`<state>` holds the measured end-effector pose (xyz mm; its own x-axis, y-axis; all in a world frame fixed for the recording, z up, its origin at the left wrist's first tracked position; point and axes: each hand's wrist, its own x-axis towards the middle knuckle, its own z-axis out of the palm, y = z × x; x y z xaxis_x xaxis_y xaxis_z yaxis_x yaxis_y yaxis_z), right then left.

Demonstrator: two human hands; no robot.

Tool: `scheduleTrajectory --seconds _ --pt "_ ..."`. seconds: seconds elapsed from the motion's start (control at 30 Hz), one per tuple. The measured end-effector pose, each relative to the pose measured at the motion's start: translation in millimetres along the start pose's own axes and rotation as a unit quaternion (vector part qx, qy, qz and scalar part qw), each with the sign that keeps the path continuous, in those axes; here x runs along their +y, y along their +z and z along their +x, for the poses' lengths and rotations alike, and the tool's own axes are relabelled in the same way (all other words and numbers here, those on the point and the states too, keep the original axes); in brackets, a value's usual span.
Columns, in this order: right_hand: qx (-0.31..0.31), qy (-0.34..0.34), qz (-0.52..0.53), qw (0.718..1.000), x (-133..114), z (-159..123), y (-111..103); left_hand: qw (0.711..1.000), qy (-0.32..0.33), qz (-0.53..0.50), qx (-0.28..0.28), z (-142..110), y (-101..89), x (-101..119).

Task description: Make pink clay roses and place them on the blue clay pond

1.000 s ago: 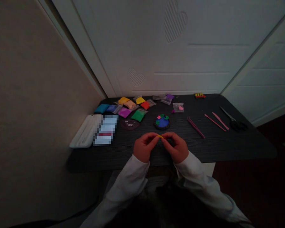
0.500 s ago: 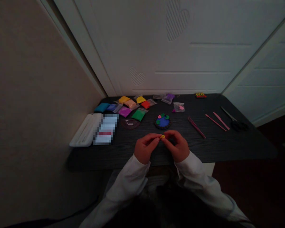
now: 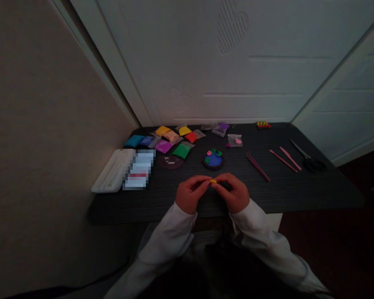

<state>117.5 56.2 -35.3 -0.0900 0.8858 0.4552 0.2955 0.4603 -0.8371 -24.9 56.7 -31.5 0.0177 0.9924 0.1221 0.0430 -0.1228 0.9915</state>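
Note:
Between the fingertips of both hands is a small piece of yellow clay (image 3: pixel 213 181). My left hand (image 3: pixel 190 193) pinches it from the left, thumb and forefinger closed. From the right, my right hand (image 3: pixel 232 192) grips the same piece with thumb and forefinger. Just beyond my fingers lies a round clay pond (image 3: pixel 214 159) with a blue middle, a dark bumpy rim, green leaf shapes and a pink bit on top. My palms hide part of the tabletop beneath them.
Several bags of coloured clay, among them a green bag (image 3: pixel 183 150), lie at the back left. A white case (image 3: pixel 112 171) and a blurred-out screen (image 3: pixel 139 170) are at left. Tweezers (image 3: pixel 258 167), pink modelling tools (image 3: pixel 283 161) and scissors (image 3: pixel 310 160) lie at right on the dark table (image 3: pixel 174 207).
The yellow clay has turned in my fingertips and now looks flatter and longer. My right hand has shifted very slightly downward; the things on the table are unmoved.

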Motion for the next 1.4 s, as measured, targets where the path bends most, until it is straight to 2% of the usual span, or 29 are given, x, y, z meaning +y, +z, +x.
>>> scheduleTrajectory --seconds 0.13,0.33,0.67,1.07,1.4 --pt "-0.022 -0.016 0.007 1.0 -0.3 0.4 -0.6 1.0 -0.001 -0.004 0.024 0.8 -0.4 -3.0" --pt "0.006 -0.016 0.005 1.0 -1.0 0.0 -0.4 1.0 0.01 -0.006 0.019 0.6 -0.3 -5.4" --pt "0.024 0.007 0.008 1.0 0.1 -2.6 1.0 0.999 0.04 -0.005 -0.018 -0.8 -0.1 0.1" --pt "0.037 0.044 0.028 0.998 3.6 -4.7 0.8 0.995 0.052 -0.045 -0.074 -4.1 -1.2 -3.3" --pt "0.038 0.046 0.041 0.997 9.3 -5.5 1.6 0.991 0.054 -0.067 -0.106 -5.3 -1.1 -2.4"
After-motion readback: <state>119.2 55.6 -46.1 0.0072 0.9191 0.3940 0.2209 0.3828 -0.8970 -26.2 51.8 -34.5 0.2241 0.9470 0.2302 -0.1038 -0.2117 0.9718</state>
